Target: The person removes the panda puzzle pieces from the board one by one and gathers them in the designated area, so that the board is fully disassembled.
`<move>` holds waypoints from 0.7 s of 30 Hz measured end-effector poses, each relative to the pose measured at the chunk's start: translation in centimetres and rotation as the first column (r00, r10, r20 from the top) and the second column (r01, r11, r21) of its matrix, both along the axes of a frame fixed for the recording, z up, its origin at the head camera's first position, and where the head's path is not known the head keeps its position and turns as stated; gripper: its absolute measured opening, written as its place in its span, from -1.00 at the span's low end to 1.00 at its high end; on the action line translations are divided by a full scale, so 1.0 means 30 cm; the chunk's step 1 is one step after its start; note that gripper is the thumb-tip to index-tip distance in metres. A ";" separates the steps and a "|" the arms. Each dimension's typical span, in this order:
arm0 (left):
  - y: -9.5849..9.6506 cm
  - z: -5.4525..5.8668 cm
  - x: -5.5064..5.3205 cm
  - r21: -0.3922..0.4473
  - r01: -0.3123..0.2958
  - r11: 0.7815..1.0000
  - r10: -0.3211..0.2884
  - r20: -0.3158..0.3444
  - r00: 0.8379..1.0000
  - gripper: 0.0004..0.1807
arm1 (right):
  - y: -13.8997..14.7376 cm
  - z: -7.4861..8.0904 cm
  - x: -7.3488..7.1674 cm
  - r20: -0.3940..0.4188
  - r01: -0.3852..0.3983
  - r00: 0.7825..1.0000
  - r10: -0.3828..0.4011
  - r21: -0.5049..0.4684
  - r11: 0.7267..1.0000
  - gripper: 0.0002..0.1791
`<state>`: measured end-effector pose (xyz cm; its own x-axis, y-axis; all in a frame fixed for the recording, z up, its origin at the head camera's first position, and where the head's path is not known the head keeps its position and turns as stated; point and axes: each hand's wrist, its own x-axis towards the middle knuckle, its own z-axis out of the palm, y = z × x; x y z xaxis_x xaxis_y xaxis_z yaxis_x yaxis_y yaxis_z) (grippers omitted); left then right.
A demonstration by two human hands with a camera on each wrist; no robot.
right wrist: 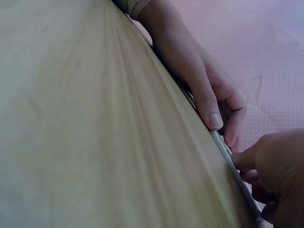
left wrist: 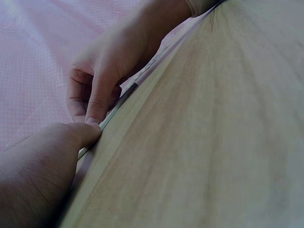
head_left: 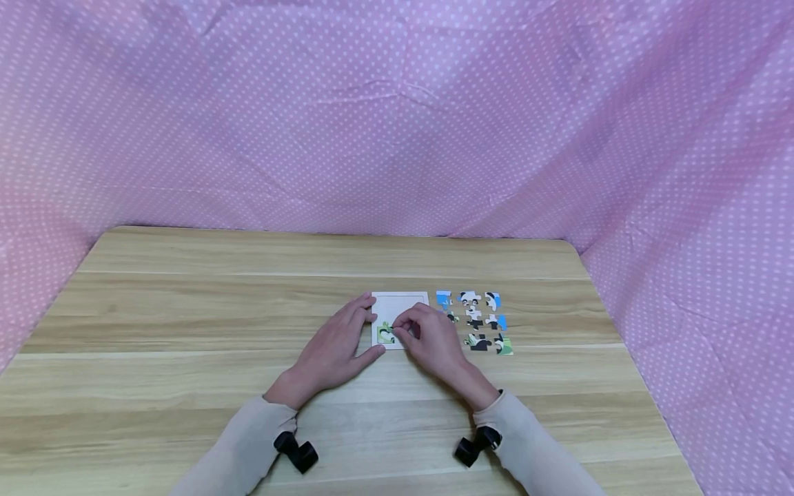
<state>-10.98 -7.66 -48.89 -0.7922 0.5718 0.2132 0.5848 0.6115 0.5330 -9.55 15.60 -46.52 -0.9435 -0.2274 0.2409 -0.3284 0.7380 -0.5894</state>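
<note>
A white puzzle tray with a thin inner outline lies flat on the table. In its lower left corner is a green, white and black puzzle piece. My right hand reaches over the tray from the right, its curled thumb and forefinger pinching this piece at the right edge. My left hand rests along the tray's left side, fingers extended to its edge, thumb at the lower edge. From the side, the left wrist view shows the thin tray edge between both hands; the piece is hidden there.
Right of the tray lie several loose panda puzzle pieces, among them a face piece, a black and white piece and a green corner piece. My right hand partly covers one. A pink dotted cloth hangs around the wooden table.
</note>
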 end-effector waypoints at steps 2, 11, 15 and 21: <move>0.000 0.000 -0.001 0.000 0.000 1.000 0.000 0.000 1.000 -0.42 | 0.001 -0.002 0.000 -0.003 -0.001 1.000 0.001 -0.001 1.000 -0.94; 0.000 -0.001 -0.004 -0.001 0.002 1.000 -0.002 0.002 1.000 -0.43 | 0.004 0.002 0.000 -0.018 0.002 1.000 -0.002 -0.001 1.000 -0.93; 0.000 0.002 -0.002 -0.003 0.000 1.000 0.000 0.005 1.000 -0.43 | 0.008 0.007 -0.001 -0.018 0.002 1.000 -0.002 -0.010 1.000 -0.93; -0.001 0.003 -0.001 0.006 0.001 1.000 -0.001 0.007 1.000 -0.43 | 0.017 0.013 -0.003 -0.023 0.000 1.000 -0.001 -0.034 0.999 -0.94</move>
<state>-11.00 -7.69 -48.80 -0.7931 0.5714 0.2109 0.5817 0.6077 0.5408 -9.64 16.12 -46.13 -0.9377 -0.2183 0.2703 -0.3419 0.7182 -0.6061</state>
